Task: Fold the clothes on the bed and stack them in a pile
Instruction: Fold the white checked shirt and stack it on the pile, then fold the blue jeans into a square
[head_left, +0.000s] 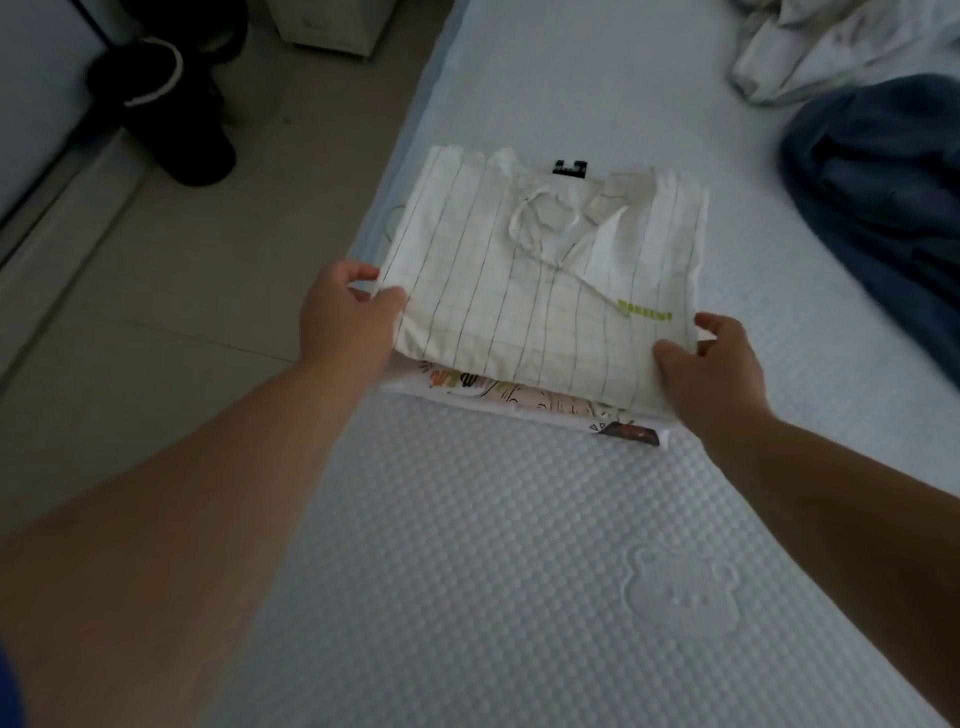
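Observation:
A folded white shirt with thin dark stripes (545, 270) lies on top of a folded white printed garment (582, 415) near the bed's left edge. My left hand (348, 317) pinches the striped shirt's near left corner between thumb and fingers. At the near right corner, my right hand (711, 364) grips the shirt, thumb on top. Both hands hold the shirt's front edge slightly above the printed garment.
The white quilted mattress (519, 571) fills the foreground. A crumpled dark blue garment (883, 197) lies at the right, and a rumpled white garment (831, 41) at the far right. Black boots (171, 104) stand on the tiled floor left of the bed.

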